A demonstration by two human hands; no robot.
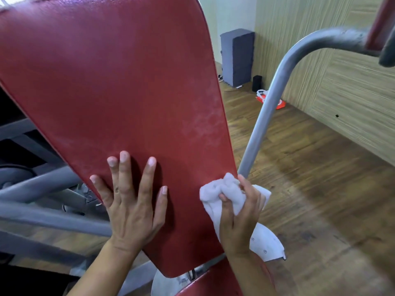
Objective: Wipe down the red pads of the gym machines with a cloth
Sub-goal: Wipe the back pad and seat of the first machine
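Note:
A large red back pad [111,82] of a gym machine fills the left and middle of the head view, narrowing toward the bottom. My left hand [130,201] lies flat on its lower part with the fingers spread. My right hand [239,216] grips a bunched white cloth [215,195] and holds it against the pad's lower right edge. A faint pale smear shows on the pad's right side above the cloth. The top of a red seat pad [213,283] shows at the bottom.
A curved grey steel bar [269,107] rises right of the pad, with a white plastic cover [267,244] below my right hand. Grey frame tubes [42,216] run at the left. Farther off, a grey block [237,56] and an orange-white bag [277,101] sit on the wooden floor.

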